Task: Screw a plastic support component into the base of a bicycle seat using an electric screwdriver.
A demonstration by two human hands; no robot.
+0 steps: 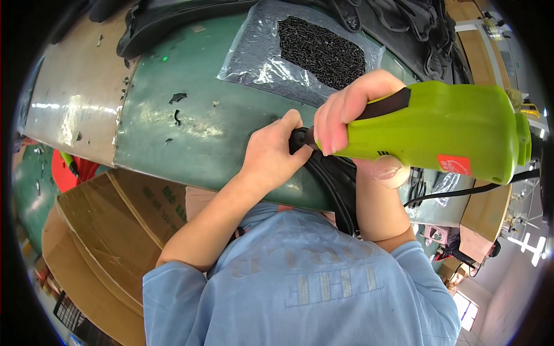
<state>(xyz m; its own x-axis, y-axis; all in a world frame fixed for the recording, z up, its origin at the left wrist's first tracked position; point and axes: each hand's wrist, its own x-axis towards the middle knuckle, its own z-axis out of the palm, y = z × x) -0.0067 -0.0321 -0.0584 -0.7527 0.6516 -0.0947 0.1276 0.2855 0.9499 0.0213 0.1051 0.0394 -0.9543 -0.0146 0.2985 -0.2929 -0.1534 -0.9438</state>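
Observation:
My right hand is wrapped round a lime-green corded power screwdriver, which lies nearly level with its nose toward my left hand. My left hand grips the end of a black moulded plastic part at the table edge, thumb and forefinger on either side of it. The screwdriver's dark tip meets the part between my hands; the exact contact point is hidden by my fingers. Beyond them, a clear plastic bag lies spread on the table, with a heap of small black screws on it.
Large black moulded parts line the far side of the green table. Small black scraps lie on its left. An open cardboard box stands at my left, near a red stool. The screwdriver's black cord runs at right.

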